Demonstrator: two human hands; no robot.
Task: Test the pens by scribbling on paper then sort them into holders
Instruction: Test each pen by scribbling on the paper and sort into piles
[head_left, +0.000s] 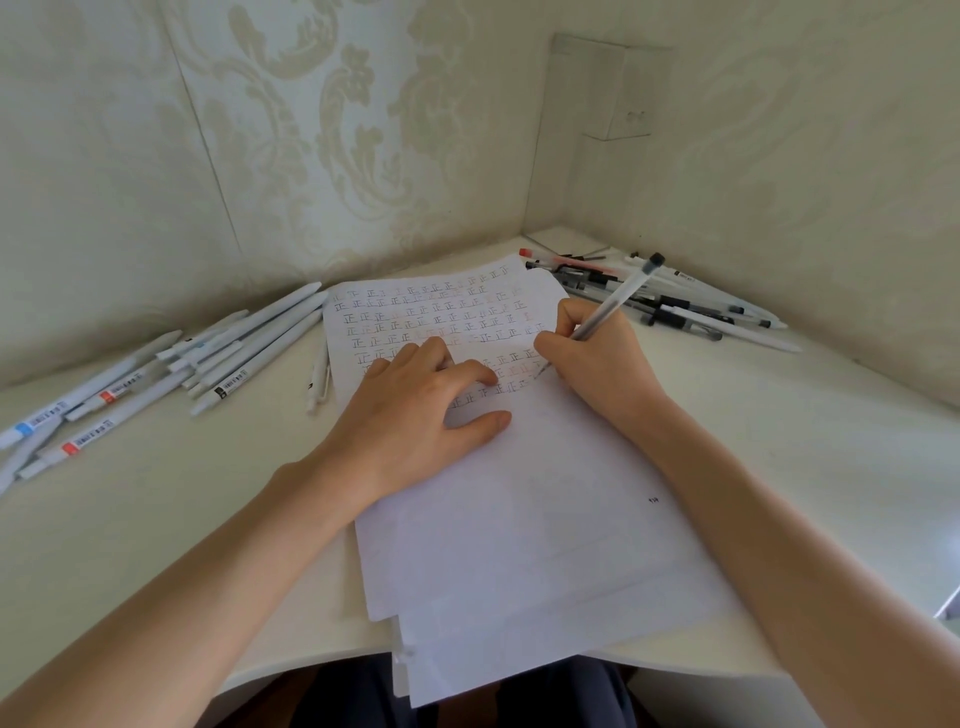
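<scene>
The right hand grips a pen, tip on the paper, while the left hand presses it flat, fingers spread.

You are facing a white desk in a corner; pale damask wallpaper is covering both walls, perhaps a clear box hanging there.

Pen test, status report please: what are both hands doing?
Right hand grips clear pen, tip on paper. Left hand flat, pressing paper. White pens left, black-capped pens right; no holders in view.
</scene>
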